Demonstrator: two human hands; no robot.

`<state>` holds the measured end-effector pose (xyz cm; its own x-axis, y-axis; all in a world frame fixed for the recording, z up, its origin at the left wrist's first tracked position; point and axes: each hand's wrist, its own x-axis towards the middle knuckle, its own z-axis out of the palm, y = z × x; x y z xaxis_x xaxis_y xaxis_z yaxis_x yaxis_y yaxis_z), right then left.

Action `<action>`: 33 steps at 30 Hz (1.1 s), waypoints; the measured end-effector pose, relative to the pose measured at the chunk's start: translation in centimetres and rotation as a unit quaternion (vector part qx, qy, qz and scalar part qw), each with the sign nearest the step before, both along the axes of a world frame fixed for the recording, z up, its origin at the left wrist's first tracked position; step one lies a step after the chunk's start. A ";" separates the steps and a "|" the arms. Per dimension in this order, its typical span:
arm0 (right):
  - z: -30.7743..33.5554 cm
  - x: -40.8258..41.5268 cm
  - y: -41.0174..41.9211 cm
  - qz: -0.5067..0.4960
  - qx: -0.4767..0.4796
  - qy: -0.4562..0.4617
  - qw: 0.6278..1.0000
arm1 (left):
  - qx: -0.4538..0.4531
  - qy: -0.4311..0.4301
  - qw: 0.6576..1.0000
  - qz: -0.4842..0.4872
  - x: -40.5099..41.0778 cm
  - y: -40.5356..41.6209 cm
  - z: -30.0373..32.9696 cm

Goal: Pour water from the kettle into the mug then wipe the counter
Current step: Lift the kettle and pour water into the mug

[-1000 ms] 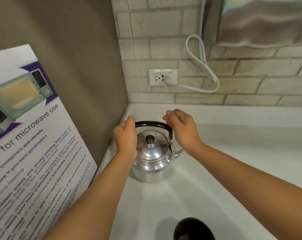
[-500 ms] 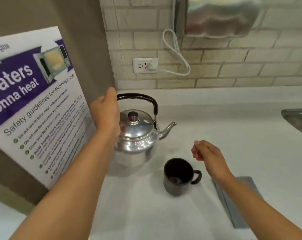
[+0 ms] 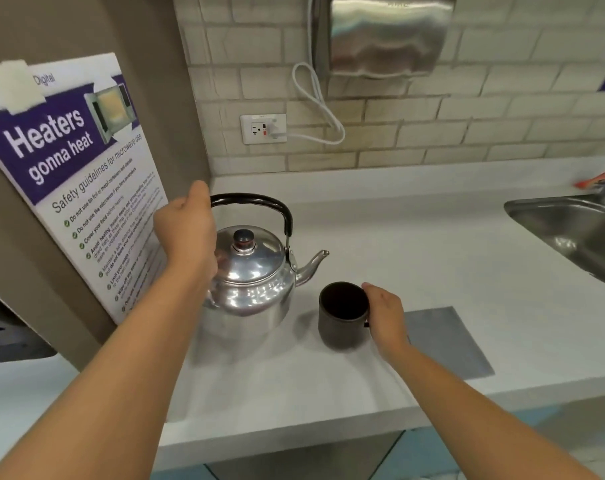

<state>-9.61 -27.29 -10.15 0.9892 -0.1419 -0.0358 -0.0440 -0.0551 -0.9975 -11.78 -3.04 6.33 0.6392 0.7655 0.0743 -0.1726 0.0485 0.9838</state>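
Note:
A shiny steel kettle [image 3: 256,271] with a black arched handle stands on the white counter [image 3: 432,244], spout pointing right. My left hand [image 3: 186,226] grips the left end of that handle. To the kettle's right stands a dark mug [image 3: 341,317], upright. My right hand [image 3: 386,311] is wrapped around the mug's right side, hiding its handle. A flat grey cloth [image 3: 446,341] lies on the counter just right of the mug, partly under my right wrist.
A steel sink [image 3: 571,230] is set into the counter at the right. A microwave safety poster [image 3: 79,174] hangs on the left wall. Behind are a wall outlet [image 3: 263,128] with a white cord and a steel dispenser [image 3: 384,32]. The counter's front edge is near me.
My right hand has moved left from beside the mug and closed on its right side. The view has pulled back a little; my left hand stays on the kettle handle.

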 end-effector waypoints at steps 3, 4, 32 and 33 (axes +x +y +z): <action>0.0 0.8 -1.5 0.006 -0.012 0.003 1.000 | 0.010 -0.001 1.000 -0.010 -0.2 -0.8 -0.4; 0.0 1.0 -1.8 0.006 -0.015 0.002 1.000 | 0.014 -0.003 1.000 -0.012 -0.2 -1.2 -0.5; -0.5 1.7 -4.6 0.079 -0.047 -0.047 0.995 | 0.268 0.052 0.961 -0.033 0.4 -7.0 -0.4; -0.5 1.8 -4.6 0.080 -0.048 -0.047 0.995 | 0.277 0.051 0.959 -0.033 0.4 -7.2 -0.2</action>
<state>-7.83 -31.90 -10.63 0.9978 0.0195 0.0630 0.0652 -0.1484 -0.9868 -11.36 -10.26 6.10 0.7098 0.5852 0.3920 -0.0883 -0.4782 0.8738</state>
